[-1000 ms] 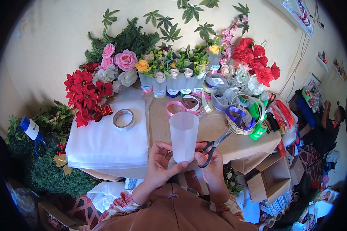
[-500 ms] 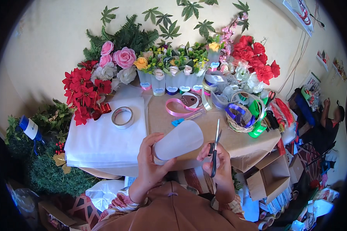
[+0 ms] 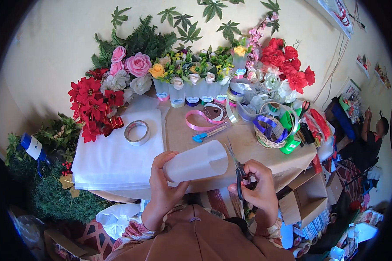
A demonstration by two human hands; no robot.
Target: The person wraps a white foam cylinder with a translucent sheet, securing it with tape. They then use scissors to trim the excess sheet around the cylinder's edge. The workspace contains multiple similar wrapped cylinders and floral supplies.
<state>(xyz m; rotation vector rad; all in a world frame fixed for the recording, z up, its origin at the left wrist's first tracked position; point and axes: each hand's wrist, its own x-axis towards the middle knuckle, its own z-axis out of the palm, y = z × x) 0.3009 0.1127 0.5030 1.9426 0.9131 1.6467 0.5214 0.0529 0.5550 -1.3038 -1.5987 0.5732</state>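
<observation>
My left hand (image 3: 163,193) grips a frosted, translucent white tube (image 3: 194,163) at its left end, fingers behind and thumb below. The tube lies nearly level over the table's front edge, its open end facing right. In my right hand (image 3: 263,187) is a pair of dark-handled scissors (image 3: 239,172), fingers and thumb at the loops. Their blades point up and stand slightly apart, just right of the tube's open end, without clear contact. Beyond the tube lie a blue utility knife (image 3: 204,136) and a loop of pink ribbon (image 3: 191,124).
White sheets (image 3: 113,165) are stacked on the left with a tape roll (image 3: 138,142) on top. A wicker basket (image 3: 265,139) holds purple ribbon. Artificial flowers in frosted vases (image 3: 177,95) line the wall. An open cardboard box (image 3: 307,198) stands right; a person (image 3: 366,143) sits farther off.
The tube has swung from tilted to nearly level and shifted slightly left and down. My right hand has moved right, and the scissor blades now lean left toward the tube's open end.
</observation>
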